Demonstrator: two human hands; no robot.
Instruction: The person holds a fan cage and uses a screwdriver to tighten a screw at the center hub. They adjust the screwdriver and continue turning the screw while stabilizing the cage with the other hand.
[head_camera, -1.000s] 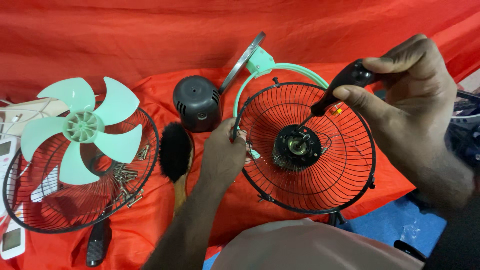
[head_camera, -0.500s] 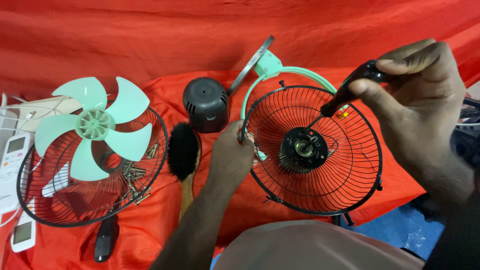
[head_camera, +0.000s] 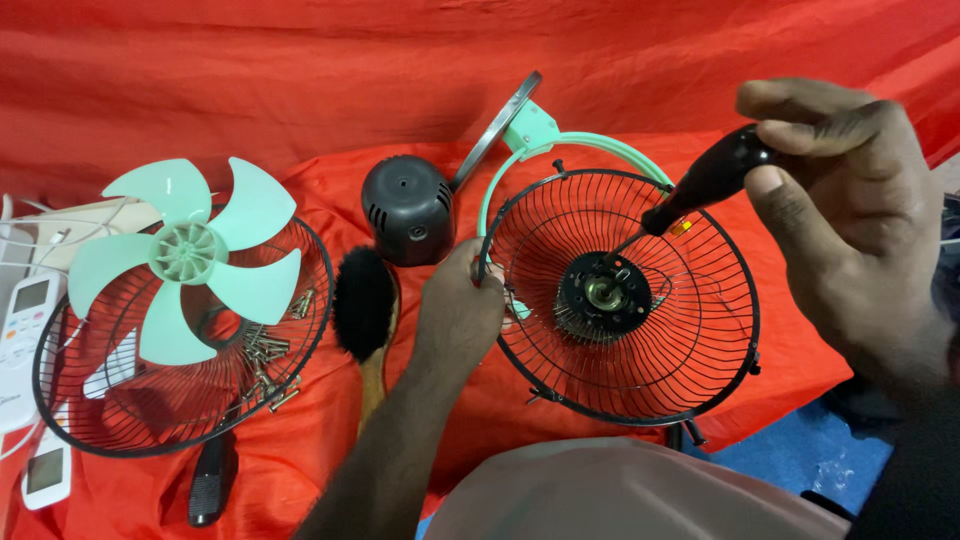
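I see the rear fan guard, a round black wire cage, standing tilted right of centre on the red cloth, with the black motor hub exposed at its middle. My left hand is clenched on the guard's left rim and steadies it. My right hand grasps the black handle of a screwdriver between thumb and fingers; the shaft slants down and left, and its tip meets the upper edge of the hub. A mint-green bracket arches over the top of the guard, joined to a grey disc seen edge-on. Just left of that sits a black domed motor cover. A wooden-handled brush with black bristles lies beside my left hand, to its left. Farther left, the front guard lies flat; it carries the mint-green five-blade propeller and a heap of loose screws. A second black handle lies below it. Two white remote controls lie at the left edge.
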